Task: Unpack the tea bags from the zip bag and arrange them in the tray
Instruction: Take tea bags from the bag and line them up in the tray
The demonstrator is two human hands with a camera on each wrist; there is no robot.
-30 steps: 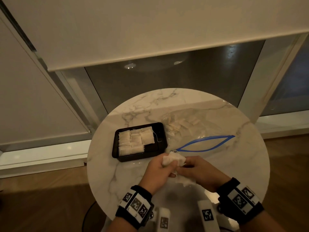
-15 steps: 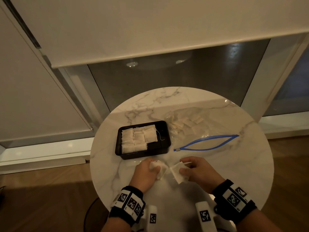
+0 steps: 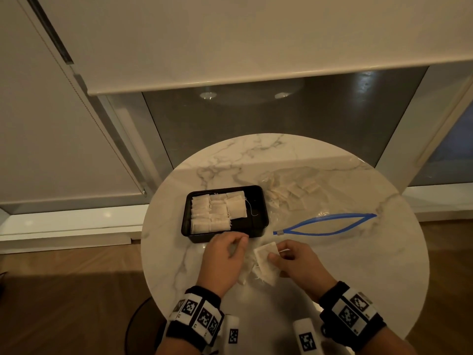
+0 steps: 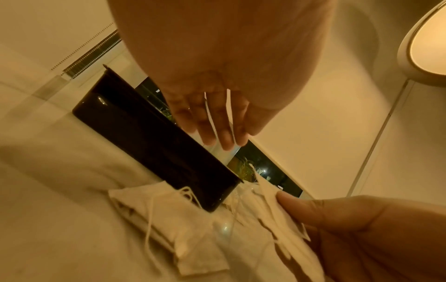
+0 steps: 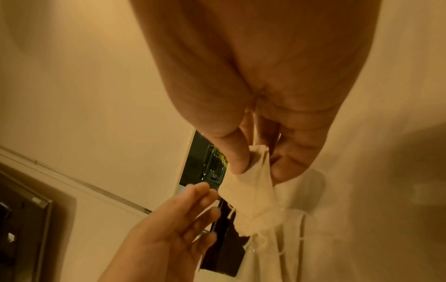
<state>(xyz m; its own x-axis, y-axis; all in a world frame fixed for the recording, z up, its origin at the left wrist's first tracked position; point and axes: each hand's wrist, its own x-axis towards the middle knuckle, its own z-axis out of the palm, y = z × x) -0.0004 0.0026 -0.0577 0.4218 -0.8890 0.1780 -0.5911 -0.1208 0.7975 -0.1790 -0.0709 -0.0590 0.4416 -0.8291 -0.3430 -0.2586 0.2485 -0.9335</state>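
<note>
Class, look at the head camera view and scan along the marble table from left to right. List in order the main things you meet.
black tray with tea bags → left hand → tea bag pinched by the right hand → blue zip of the clear zip bag.

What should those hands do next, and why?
Probably the right hand should carry the tea bags it pinches to the tray's bare right side; the left hand holds nothing, and more bags lie in the zip bag.
</note>
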